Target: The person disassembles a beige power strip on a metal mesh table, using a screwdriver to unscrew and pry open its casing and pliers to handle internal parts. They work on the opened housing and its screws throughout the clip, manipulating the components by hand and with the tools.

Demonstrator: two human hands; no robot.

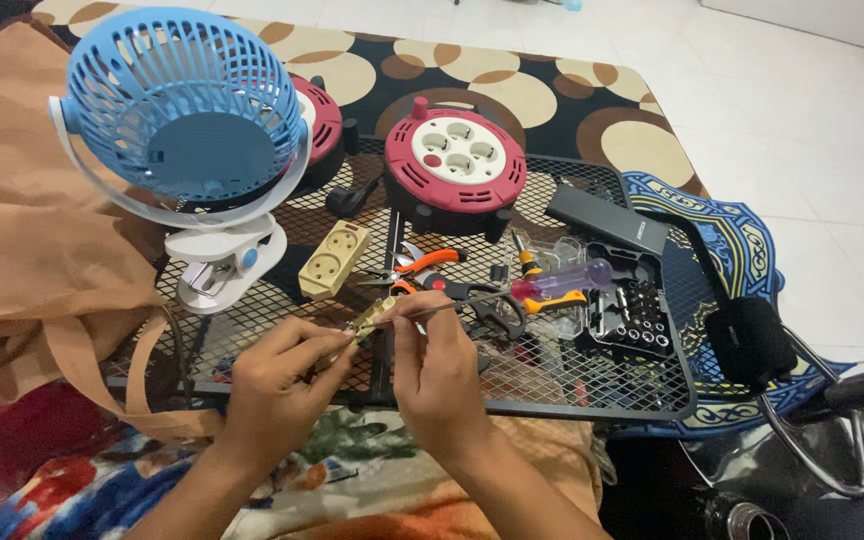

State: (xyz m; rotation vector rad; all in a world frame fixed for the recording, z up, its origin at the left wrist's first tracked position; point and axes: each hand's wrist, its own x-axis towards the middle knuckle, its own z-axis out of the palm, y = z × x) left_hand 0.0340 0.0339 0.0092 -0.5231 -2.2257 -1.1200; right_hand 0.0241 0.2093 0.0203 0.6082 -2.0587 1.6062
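Lower centre of frame: left hand point(277, 385) pinches a small beige plug part point(370, 317) betw thumb & fingertips, closed narrow round it, part tilted up to the right. Right hand point(439, 372) just beside it, fingers closed on the thin metal shaft of a screwdriver point(552, 283); its clear purple handle points out to the right, centre-right of frame, tip meets the beige part. Both hands hover over a black wire mesh rack point(592, 385) that fills the mid frame. On the rack, centre: orange-handled pliers point(422, 264), black-handled scissors point(487, 305), a beige double socket strip point(333, 260) just left of them. Right of centre: open black bit set case point(632, 315) w/ lid point(607, 218) above it. Upper centre: red & white round cable reel point(455, 160); a 2nd one point(320, 118) partly hidden behind a blue clip fan point(184, 105) at upper left, its white clamp point(217, 260) on the rack edge. Orange cloth point(22, 230) far left, patterned circle rug point(512, 85) under it all at top, white tile floor point(802, 90) upper right. Chrome & black frame part point(822, 420) at lower right.
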